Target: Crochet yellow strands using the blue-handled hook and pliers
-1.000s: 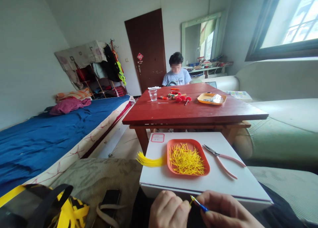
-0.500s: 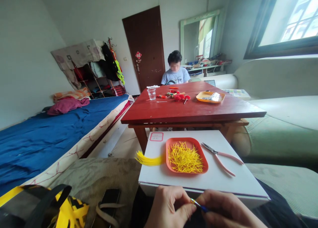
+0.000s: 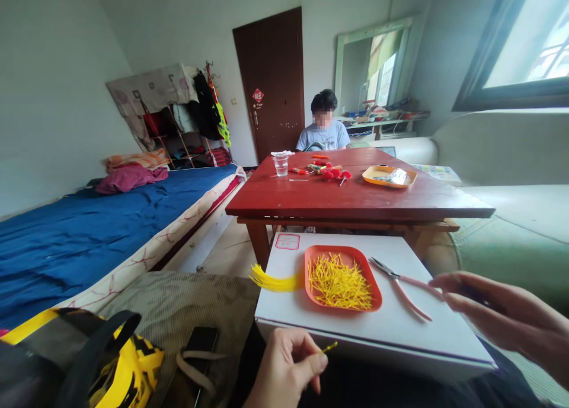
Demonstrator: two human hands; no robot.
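My left hand (image 3: 291,366), at the near edge of the white box (image 3: 284,307), pinches a small yellow piece (image 3: 329,347) between thumb and fingertips. My right hand (image 3: 493,313) is at the box's right side, its fingertips at one handle of the pink-handled pliers (image 3: 406,292). Something dark, too unclear to name, shows in that hand. An orange-red tray (image 3: 377,301) on the box holds a heap of short yellow strands (image 3: 340,282). To its left lies a bundle of longer yellow strands (image 3: 275,280).
Behind the box stands a red table (image 3: 284,197) with a plastic cup (image 3: 281,165), red items (image 3: 331,174) and an orange tray (image 3: 368,178). A person (image 3: 323,132) sits beyond it. At left are a blue bed (image 3: 133,206), a bag (image 3: 89,354) and a phone (image 3: 202,343).
My hands have moved apart. The right one went right, to the pliers' handle, while the left keeps the yellow piece. The view has shifted slightly.
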